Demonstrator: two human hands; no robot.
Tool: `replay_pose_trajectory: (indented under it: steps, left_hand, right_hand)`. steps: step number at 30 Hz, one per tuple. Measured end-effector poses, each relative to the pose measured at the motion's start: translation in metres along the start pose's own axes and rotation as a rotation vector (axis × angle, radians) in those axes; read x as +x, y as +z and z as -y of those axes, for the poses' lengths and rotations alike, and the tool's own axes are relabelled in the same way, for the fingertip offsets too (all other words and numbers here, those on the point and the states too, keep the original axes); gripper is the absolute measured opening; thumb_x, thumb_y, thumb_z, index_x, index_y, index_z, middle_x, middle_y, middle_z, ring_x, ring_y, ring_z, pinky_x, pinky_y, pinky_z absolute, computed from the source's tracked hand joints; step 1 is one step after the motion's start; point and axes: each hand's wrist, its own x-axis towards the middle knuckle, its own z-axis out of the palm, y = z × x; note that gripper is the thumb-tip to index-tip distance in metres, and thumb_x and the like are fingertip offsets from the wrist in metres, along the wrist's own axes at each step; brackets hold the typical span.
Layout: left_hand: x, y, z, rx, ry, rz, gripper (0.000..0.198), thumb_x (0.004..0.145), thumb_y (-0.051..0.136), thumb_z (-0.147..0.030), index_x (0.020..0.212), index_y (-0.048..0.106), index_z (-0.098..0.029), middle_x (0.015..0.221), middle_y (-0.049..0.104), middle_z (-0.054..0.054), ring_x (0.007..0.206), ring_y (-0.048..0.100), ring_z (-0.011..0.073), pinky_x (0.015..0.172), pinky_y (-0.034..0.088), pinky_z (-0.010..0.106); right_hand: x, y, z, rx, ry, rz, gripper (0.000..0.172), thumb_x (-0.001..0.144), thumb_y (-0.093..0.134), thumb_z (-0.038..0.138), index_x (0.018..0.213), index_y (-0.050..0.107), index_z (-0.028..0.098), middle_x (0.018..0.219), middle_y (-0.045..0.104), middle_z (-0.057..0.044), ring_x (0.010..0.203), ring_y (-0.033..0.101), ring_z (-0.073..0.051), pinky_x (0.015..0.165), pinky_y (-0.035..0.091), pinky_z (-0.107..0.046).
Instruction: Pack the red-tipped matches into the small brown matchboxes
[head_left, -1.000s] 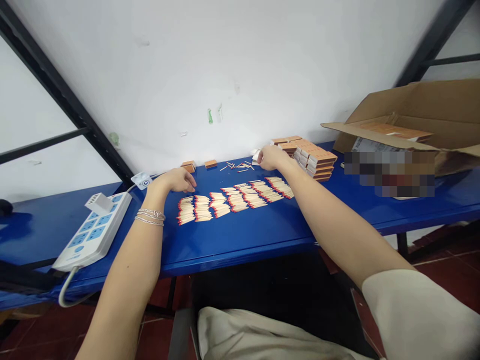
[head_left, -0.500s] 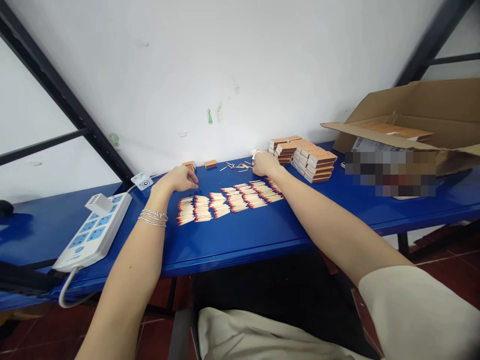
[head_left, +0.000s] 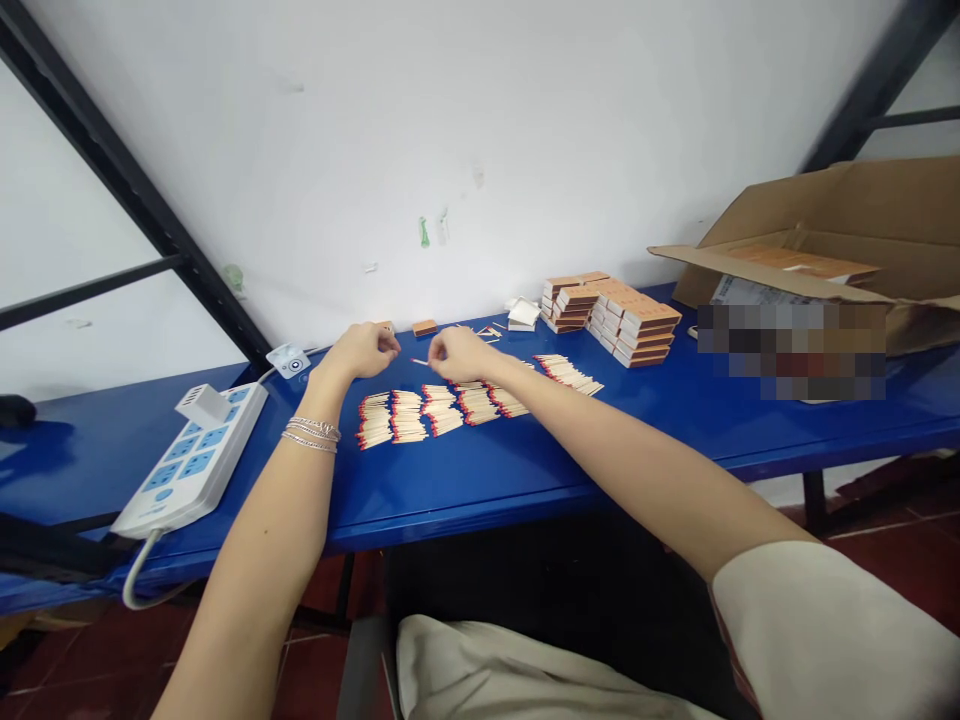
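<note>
My right hand (head_left: pixel 457 354) pinches a single red-tipped matchstick (head_left: pixel 420 362) that points left, above the rows of loose matches (head_left: pixel 442 410) on the blue table (head_left: pixel 465 490). My left hand (head_left: pixel 365 350) hangs close by with curled fingers, beside a small orange matchbox (head_left: pixel 385 325) that it mostly hides. Another small matchbox (head_left: pixel 424 327) lies just beyond. A few stray matchsticks (head_left: pixel 487 333) lie near the wall. Stacked orange-and-white matchboxes (head_left: pixel 615 320) stand to the right of a folded white paper (head_left: pixel 523 314).
A white power strip (head_left: pixel 191 460) with blue sockets lies at the table's left, its cable hanging over the front edge. An open cardboard box (head_left: pixel 795 230) sits at the right, partly covered by a blurred patch. Black metal frame bars (head_left: pixel 142 210) run along the white wall.
My right hand has moved left from the stray matches and now holds a matchstick over the rows. My left hand has risen slightly toward the matchbox. A white paper now shows.
</note>
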Motion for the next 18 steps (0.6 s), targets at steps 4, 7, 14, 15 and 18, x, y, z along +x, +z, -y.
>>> replay_pose_trajectory:
  steps: [4,7,14,15,18]
  left_hand:
    - [-0.001,0.0,0.0,0.011,-0.013,0.012,0.024,0.077,0.059,-0.016,0.093,0.077,-0.019,0.099,0.077,0.005,0.092,0.07,0.0215,0.087,0.053,0.029]
    - [-0.001,0.0,0.0,0.008,-0.024,0.017,0.023,0.077,0.059,-0.017,0.092,0.076,-0.019,0.098,0.077,0.005,0.092,0.07,0.0221,0.086,0.053,0.029]
    - [0.0,0.0,-0.001,0.003,-0.018,0.025,0.028,0.074,0.057,-0.015,0.092,0.077,-0.019,0.097,0.077,0.005,0.093,0.07,0.0225,0.09,0.053,0.03]
    - [0.0,0.0,-0.001,0.004,-0.013,0.027,0.028,0.074,0.056,-0.015,0.092,0.077,-0.02,0.096,0.077,0.005,0.093,0.07,0.0223,0.09,0.053,0.03]
    - [0.001,0.001,0.0,0.009,-0.005,0.038,0.028,0.074,0.057,-0.016,0.093,0.077,-0.02,0.097,0.077,0.005,0.093,0.07,0.0224,0.09,0.053,0.03]
  right_hand:
    - [0.006,0.015,0.029,-0.013,0.013,0.065,0.017,0.07,0.062,0.017,0.08,0.076,0.018,0.088,0.077,-0.009,0.089,0.068,-0.024,0.085,0.047,-0.033]
    - [0.007,0.019,0.034,0.01,0.023,0.116,0.017,0.068,0.063,0.015,0.078,0.076,0.019,0.088,0.077,-0.008,0.09,0.068,-0.024,0.088,0.046,-0.034]
    - [0.01,0.004,0.005,0.049,0.076,0.025,0.02,0.076,0.061,0.019,0.088,0.076,0.021,0.096,0.077,-0.004,0.094,0.068,-0.021,0.089,0.046,-0.03]
    - [0.01,-0.001,-0.005,0.011,0.125,-0.022,0.021,0.077,0.06,0.018,0.09,0.076,0.021,0.098,0.076,-0.005,0.097,0.067,-0.022,0.092,0.046,-0.032]
    - [0.006,-0.017,-0.041,-0.145,0.279,-0.106,0.027,0.077,0.059,0.012,0.098,0.075,0.018,0.106,0.075,-0.009,0.106,0.065,-0.026,0.101,0.04,-0.042]
